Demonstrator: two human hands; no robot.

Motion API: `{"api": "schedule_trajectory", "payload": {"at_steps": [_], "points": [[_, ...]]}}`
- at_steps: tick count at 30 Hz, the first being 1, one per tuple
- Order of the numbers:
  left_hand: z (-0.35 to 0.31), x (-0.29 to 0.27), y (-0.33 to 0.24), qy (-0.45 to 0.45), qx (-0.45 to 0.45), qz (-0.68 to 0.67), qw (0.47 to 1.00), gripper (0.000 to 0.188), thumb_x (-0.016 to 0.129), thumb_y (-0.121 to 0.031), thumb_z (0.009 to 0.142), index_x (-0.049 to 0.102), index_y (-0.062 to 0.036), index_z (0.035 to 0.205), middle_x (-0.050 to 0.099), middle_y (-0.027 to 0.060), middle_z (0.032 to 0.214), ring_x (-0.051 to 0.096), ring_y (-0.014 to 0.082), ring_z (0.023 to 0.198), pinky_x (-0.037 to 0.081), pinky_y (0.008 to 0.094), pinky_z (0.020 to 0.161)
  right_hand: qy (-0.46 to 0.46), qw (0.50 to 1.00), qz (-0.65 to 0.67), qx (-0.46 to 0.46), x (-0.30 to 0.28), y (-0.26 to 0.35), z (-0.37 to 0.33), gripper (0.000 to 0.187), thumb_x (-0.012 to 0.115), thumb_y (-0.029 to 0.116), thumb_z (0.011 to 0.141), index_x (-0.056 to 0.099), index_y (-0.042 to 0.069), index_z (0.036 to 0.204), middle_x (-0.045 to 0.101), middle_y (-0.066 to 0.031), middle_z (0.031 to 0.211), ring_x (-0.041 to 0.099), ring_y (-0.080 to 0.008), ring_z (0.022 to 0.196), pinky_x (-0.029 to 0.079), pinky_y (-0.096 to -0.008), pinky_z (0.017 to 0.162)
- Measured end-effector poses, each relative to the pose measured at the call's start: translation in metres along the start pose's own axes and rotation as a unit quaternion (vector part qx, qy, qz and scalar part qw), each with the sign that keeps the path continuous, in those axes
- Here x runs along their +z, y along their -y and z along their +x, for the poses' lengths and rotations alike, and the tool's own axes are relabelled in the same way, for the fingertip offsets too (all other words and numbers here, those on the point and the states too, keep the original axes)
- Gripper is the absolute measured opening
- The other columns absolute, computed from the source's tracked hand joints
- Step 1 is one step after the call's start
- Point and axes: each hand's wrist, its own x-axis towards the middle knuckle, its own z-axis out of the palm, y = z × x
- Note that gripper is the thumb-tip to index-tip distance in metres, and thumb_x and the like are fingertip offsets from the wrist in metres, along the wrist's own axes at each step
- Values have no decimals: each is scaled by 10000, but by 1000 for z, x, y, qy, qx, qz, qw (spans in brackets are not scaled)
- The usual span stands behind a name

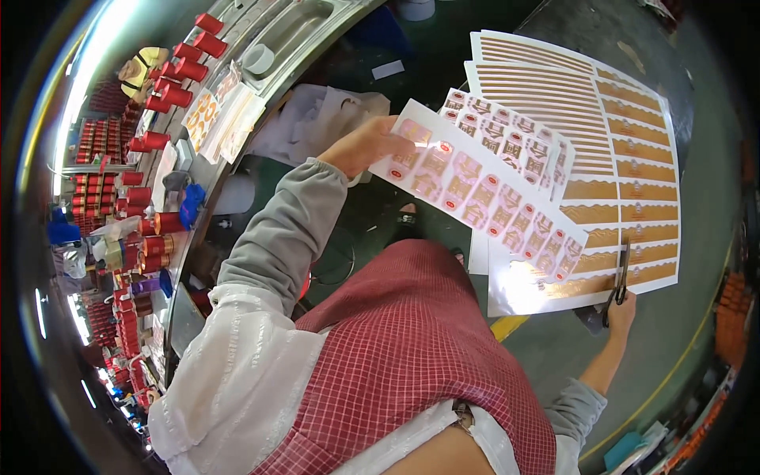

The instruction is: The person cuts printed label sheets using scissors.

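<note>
My left hand [366, 148] pinches the end of a long white sheet of pink and gold stickers [483, 194], which slants down to the right in front of me. In my right hand [622, 315] is a pair of black-handled scissors [619, 289], its blades pointing up over the edge of a large printed sheet [643, 170] with wavy gold bands. Beneath the sticker sheet, smaller label sheets [507, 131] overlap on the large sheets. Whether the scissor blades touch the paper, I cannot tell.
A dark table [609, 39] bears the printed sheets. To the left runs a long workbench [273, 87] with red cylindrical cans [190, 70] and more label sheets [232, 136]. White plastic sheeting [313, 127] lies beside it. Another person in yellow [145, 70] is at the far left.
</note>
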Motion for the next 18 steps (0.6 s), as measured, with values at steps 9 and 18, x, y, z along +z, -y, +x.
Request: {"api": "schedule_trajectory", "payload": {"at_steps": [9, 18], "points": [[-12, -12, -17, 6, 80, -26, 996, 248, 593, -62, 816, 585, -12, 1059, 632, 52, 972, 600, 106, 819, 478, 262, 739, 135, 764, 628, 61, -13, 129, -50, 360, 519, 450, 867, 529, 94, 919, 503, 40, 724, 454, -35, 550, 342, -156, 442], [-2, -38, 6, -41, 107, -140, 984, 227, 576, -48, 840, 579, -25, 1066, 629, 64, 994, 622, 145, 841, 512, 280, 728, 377, 780, 499, -22, 49, 214, -179, 552, 441, 532, 873, 521, 5, 1017, 469, 3, 726, 436, -76, 609, 383, -208, 558]]}}
